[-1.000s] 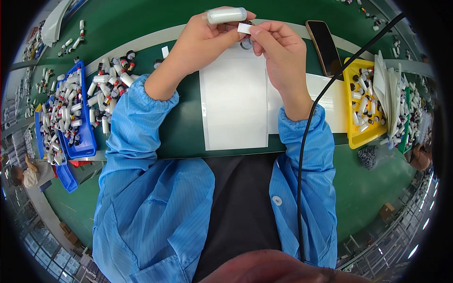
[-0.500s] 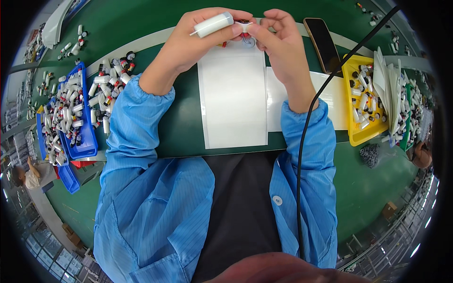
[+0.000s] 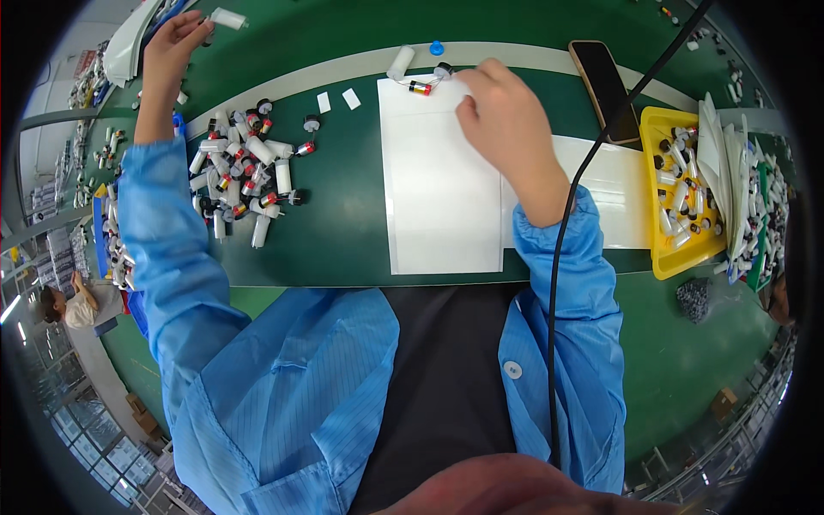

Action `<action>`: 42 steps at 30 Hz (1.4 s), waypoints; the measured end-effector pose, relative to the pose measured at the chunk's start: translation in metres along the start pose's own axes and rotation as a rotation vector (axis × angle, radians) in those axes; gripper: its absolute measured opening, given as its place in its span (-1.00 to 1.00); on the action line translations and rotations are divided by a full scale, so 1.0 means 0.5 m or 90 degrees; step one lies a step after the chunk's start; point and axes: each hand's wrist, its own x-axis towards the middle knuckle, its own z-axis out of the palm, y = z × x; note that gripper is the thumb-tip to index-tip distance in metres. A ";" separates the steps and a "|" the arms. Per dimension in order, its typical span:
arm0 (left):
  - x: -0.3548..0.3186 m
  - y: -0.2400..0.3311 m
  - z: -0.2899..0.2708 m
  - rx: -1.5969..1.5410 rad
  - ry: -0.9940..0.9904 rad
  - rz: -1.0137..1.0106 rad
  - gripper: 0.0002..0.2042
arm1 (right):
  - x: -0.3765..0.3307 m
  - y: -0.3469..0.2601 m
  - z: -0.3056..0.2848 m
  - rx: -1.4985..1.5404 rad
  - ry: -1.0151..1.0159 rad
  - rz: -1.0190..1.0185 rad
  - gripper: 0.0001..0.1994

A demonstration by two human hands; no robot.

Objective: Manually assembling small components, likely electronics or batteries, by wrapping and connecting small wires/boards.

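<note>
- Half a second ago both hands worked together; now the left hand (image 3: 176,47) is at the upper left, fingers nearly closed by a white tube (image 3: 228,18); whether it pinches or merely touches is hard to tell.
- The right hand (image 3: 506,107), top centre, is half open, apparently empty, beside a red-and-black wired piece (image 3: 421,87) on the white sheet (image 3: 442,189).
- Joint handling has paused.

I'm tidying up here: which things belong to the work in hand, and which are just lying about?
Probably in use: white tube at the left hand; red-and-black part beside the right hand; pile of parts.

Apparently lying about: phone; cardboard box.
</note>
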 end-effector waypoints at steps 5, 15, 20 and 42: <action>0.049 -0.045 0.078 0.340 0.039 0.189 -0.59 | 0.000 0.035 -0.035 -0.013 -0.151 0.068 -0.84; -0.156 0.267 0.416 0.278 -0.348 0.056 -0.59 | 0.000 0.055 -0.039 0.040 -0.168 0.047 -0.86; -0.185 0.306 0.385 -0.126 -0.324 0.004 -0.64 | 0.014 0.031 -0.050 0.023 -0.178 0.076 -0.84; -0.222 0.323 0.444 -0.641 -0.335 -0.124 -0.63 | 0.017 -0.032 0.029 0.376 0.264 0.012 -0.59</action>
